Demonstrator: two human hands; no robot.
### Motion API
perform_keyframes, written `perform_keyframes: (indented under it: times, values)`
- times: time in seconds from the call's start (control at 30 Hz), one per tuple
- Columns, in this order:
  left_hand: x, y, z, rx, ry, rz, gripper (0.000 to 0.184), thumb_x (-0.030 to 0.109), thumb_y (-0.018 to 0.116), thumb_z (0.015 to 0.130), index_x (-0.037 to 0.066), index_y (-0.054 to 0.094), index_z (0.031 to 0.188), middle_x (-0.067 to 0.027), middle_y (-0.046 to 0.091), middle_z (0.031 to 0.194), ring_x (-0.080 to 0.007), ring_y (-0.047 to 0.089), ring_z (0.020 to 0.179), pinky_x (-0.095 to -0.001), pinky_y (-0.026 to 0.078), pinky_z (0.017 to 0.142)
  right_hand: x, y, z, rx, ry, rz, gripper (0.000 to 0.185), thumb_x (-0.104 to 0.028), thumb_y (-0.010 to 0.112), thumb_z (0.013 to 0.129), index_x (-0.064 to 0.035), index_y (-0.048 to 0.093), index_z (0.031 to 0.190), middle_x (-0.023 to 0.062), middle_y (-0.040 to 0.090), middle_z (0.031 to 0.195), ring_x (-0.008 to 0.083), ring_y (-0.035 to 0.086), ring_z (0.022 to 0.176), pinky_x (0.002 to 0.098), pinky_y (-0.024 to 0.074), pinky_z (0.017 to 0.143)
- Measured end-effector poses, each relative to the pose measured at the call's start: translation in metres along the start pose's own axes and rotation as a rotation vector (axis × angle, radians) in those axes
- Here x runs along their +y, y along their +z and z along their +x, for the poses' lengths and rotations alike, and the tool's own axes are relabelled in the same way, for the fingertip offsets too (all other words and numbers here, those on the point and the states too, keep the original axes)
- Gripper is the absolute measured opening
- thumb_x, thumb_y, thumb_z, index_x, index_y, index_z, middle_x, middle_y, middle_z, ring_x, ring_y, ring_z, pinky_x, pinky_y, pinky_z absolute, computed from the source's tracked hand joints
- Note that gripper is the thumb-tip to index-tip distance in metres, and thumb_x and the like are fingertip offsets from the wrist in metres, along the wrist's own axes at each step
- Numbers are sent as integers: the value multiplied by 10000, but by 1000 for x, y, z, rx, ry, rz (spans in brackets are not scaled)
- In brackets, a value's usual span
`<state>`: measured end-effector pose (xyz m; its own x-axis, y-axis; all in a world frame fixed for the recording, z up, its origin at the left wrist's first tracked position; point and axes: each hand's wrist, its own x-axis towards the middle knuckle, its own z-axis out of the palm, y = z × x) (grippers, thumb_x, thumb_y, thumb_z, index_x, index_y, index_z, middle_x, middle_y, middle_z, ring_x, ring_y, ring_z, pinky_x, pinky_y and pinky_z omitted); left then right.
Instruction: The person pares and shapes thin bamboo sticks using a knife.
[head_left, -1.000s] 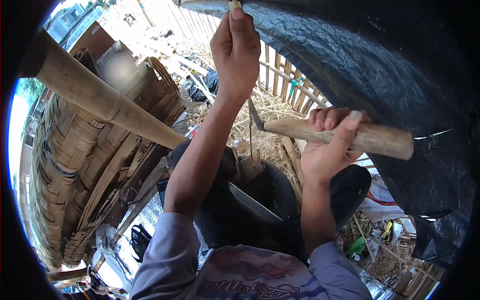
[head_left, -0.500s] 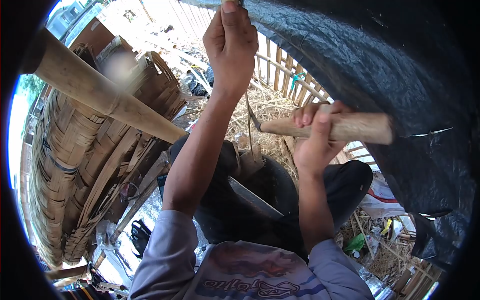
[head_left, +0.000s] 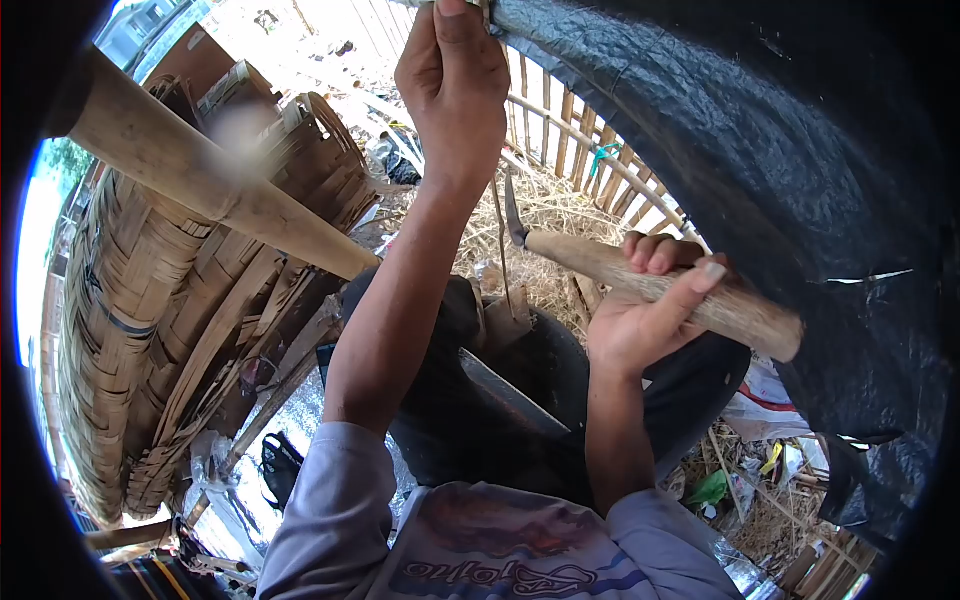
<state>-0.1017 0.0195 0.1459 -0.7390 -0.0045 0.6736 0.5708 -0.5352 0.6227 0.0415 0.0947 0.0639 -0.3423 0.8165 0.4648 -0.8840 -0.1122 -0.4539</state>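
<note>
My left hand is raised at the top of the view, fingers closed. A thin brown strip seems to run down from it, though the hand hides the gripped part. The strip's lower end reaches a wooden block between my knees. My right hand is wrapped round the thick wooden handle of a small knife, thumb along the top. Its short, dark curved blade points upward, just right of the strip, with a small gap between them.
A bamboo pole slants across the left, before large woven bamboo baskets. Black plastic sheeting hangs close on the right. Behind are straw and a bamboo slat fence. A dark basin sits between my legs.
The knife has tilted: its handle end has dropped to the right, and the blade now points up, clear of the strip. My left hand has shifted slightly up and left.
</note>
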Motion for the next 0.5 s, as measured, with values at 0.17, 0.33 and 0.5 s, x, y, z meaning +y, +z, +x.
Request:
perform_keyframes:
  times: [0.17,0.33,0.5]
  values:
    - [1,0,-2,-1,13,-14,373,363,431,986,125,374,705,67,249,601,-20,209,490,-205,161,416,10,4,-2,-137,132,-141,273,-284,572,921,-123,375,1019,53,475,744,155,476,622,363,455,623]
    - [2,-4,-1,-23,6,-1,362,357,429,987,123,383,716,66,241,595,-21,209,491,-202,155,415,-7,-2,4,7,82,96,253,-336,592,907,-165,418,977,3,431,719,114,437,688,337,411,687]
    - [-1,-4,0,-16,41,46,369,356,437,985,132,357,702,67,241,597,-24,211,495,-202,154,426,7,-5,-14,-35,286,-69,298,-160,632,874,-105,365,992,60,464,747,151,467,653,356,448,663]
